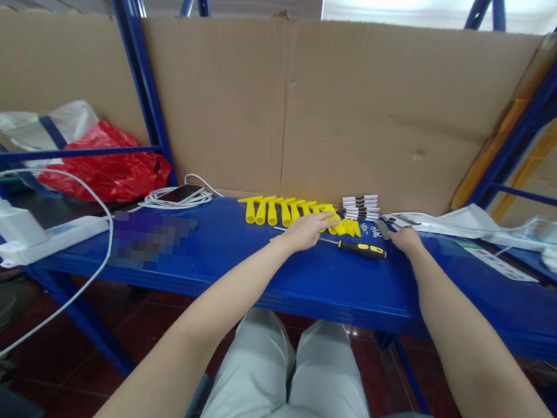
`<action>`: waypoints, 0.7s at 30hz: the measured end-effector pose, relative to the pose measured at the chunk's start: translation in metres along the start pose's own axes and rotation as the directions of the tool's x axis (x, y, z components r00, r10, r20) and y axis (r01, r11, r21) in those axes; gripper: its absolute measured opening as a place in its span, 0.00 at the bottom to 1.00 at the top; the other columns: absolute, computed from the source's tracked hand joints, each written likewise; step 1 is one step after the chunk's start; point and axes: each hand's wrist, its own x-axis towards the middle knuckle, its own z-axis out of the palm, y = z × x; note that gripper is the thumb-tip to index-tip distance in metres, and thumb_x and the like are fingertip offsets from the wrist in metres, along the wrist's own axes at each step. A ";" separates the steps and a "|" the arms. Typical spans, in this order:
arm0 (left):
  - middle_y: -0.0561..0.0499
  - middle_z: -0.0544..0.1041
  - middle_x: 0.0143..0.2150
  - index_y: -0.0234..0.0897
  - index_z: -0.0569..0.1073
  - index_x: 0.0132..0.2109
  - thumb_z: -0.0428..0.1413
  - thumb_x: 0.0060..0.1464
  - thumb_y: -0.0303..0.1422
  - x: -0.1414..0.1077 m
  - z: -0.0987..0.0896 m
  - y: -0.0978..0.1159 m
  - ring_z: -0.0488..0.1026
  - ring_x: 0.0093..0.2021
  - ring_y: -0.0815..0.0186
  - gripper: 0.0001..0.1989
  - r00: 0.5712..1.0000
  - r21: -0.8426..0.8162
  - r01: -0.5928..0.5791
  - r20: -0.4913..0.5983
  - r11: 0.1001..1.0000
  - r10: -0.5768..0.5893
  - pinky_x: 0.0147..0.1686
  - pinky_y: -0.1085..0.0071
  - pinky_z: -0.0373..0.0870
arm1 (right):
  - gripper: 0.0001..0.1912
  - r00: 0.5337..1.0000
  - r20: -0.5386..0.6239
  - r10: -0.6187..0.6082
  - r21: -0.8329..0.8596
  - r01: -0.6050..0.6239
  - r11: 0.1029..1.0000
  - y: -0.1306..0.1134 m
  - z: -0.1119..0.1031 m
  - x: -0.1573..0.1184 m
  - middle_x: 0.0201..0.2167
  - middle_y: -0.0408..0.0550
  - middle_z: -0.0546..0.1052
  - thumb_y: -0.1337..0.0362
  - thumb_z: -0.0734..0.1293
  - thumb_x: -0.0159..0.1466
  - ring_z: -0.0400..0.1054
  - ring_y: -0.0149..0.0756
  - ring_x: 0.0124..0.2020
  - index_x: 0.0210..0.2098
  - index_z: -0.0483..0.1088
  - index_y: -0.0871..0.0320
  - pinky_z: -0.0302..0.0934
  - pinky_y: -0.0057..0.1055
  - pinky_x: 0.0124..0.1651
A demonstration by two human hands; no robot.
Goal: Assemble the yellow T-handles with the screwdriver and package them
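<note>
My left hand [306, 231] reaches over a row of yellow plastic handles [273, 211], its fingers stretched out above the row's right part. Smaller flat yellow pieces [349, 227] lie just past its fingertips. Below them is a screwdriver [362, 249] with a black and yellow grip; its shaft runs left toward my left hand. At the right, my right hand [406, 239] has its fingers drawn together at the lower end of a flat grey metal piece [383, 228]. Whether it pinches that piece is hidden. Small silvery parts [367, 230] lie scattered between the hands.
White sticks with dark bands [360, 206] are stacked against the cardboard wall [370, 112]. A phone [183, 193] and coiled white cable lie left, near a red plastic bag [113, 162] and a power strip [53, 240]. A printed sheet [498, 262] and white plastic bag [463, 222] lie right.
</note>
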 end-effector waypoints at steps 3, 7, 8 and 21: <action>0.46 0.67 0.66 0.39 0.69 0.62 0.45 0.55 0.16 0.000 -0.001 0.001 0.64 0.65 0.63 0.30 1.000 -0.003 -0.002 -0.010 1.000 0.002 0.62 0.60 0.64 | 0.24 0.999 -0.035 0.001 -0.018 -0.001 1.000 -0.001 0.003 0.000 0.48 0.72 0.76 0.60 0.64 0.62 0.71 0.53 0.52 0.49 0.74 0.74 0.65 0.38 0.50; 0.46 0.67 0.66 0.40 0.69 0.62 0.45 0.55 0.17 0.000 -0.001 0.002 0.65 0.64 0.62 0.30 1.000 0.002 0.004 -0.007 1.000 -0.004 0.62 0.59 0.64 | 0.24 0.997 -0.072 -0.016 -0.037 0.013 0.999 0.002 0.008 0.003 0.46 0.71 0.77 0.58 0.64 0.61 0.72 0.53 0.50 0.48 0.75 0.73 0.66 0.38 0.49; 0.46 0.67 0.66 0.40 0.69 0.62 0.45 0.55 0.17 0.000 -0.001 0.002 0.65 0.64 0.62 0.30 1.000 0.004 0.007 -0.004 1.000 -0.007 0.62 0.59 0.64 | 0.22 0.996 -0.078 -0.033 -0.039 0.030 0.999 0.003 0.008 0.004 0.44 0.69 0.78 0.58 0.64 0.62 0.72 0.53 0.50 0.46 0.76 0.70 0.66 0.39 0.48; 0.45 0.67 0.63 0.43 0.69 0.62 0.45 0.57 0.17 -0.002 -0.005 0.013 0.70 0.58 0.60 0.30 0.998 0.050 0.018 0.064 0.999 -0.021 0.55 0.62 0.70 | 0.22 0.953 -0.262 -0.151 -0.012 0.153 0.988 -0.013 -0.001 -0.021 0.47 0.69 0.75 0.56 0.59 0.64 0.70 0.52 0.49 0.48 0.73 0.68 0.63 0.42 0.49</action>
